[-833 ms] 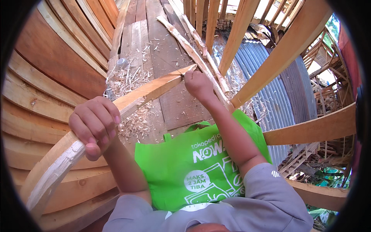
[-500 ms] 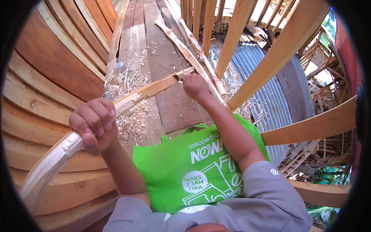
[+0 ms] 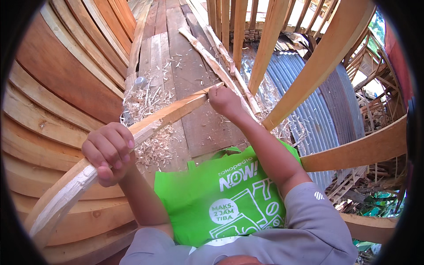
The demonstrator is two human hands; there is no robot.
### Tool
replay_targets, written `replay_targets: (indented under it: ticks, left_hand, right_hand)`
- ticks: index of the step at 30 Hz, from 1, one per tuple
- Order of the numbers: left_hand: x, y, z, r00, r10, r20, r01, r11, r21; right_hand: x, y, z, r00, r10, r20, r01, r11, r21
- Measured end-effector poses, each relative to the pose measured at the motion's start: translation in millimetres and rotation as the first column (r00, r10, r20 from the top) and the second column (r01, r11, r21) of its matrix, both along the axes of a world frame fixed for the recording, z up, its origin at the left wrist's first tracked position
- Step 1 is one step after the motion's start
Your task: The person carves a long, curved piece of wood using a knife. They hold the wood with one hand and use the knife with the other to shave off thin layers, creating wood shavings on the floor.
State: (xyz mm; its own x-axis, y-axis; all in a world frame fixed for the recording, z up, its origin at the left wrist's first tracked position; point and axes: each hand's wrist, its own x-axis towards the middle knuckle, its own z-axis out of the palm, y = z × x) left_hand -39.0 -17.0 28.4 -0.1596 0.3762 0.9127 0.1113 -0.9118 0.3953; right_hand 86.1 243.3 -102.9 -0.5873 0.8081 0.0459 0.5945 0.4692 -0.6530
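A long, partly shaved wooden pole (image 3: 170,115) runs from the lower left up to the middle of the view, with pale flat cut faces along it. My left hand (image 3: 109,150) is wrapped round its nearer part. At the pole's far end, my right hand (image 3: 224,102) is closed in a fist against the wood. Whatever lies inside that fist is hidden by the fingers. Across my lap spreads a green bag (image 3: 185,201) with white print, below both forearms.
Curled wood shavings (image 3: 154,148) litter the plank floor (image 3: 187,88). Two peeled sticks (image 3: 212,62) lie beyond my right hand. A small clear container (image 3: 141,82) sits among the shavings. Stacked boards (image 3: 57,75) line the left; upright slats (image 3: 304,75) and corrugated metal sheeting (image 3: 304,101) are on the right.
The pole appears rolled a little, showing a broader orange cut face. The right fist stays at its far end. The whole view has shifted slightly.
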Motion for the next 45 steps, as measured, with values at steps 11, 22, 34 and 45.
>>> replay_targets:
  ticks: [11, 22, 34, 45]
  left_hand:
    - [-4.6, 5.7, 5.3, 0.990, -0.116, -0.076, 0.117, 0.993, 0.008]
    - [6.2, 1.3, -5.3, 0.985, 0.064, 0.158, -0.067, 0.998, 0.017]
    - [1.0, 4.2, -6.4, 0.999, -0.025, 0.039, 0.023, 0.999, 0.045]
    - [-3.8, 6.3, -8.3, 0.993, -0.009, 0.115, 0.019, 0.997, -0.079]
  right_hand:
    - [25.1, 38.8, -15.7, 0.964, 0.100, 0.247, -0.095, 0.995, -0.032]
    - [12.5, -9.7, 10.3, 1.000, -0.009, -0.018, 0.009, 1.000, 0.000]
    - [15.9, -18.3, -5.4, 0.992, 0.114, 0.046, -0.113, 0.993, -0.037]
    - [31.3, -19.8, 50.5, 0.998, -0.028, -0.063, 0.015, 0.980, -0.197]
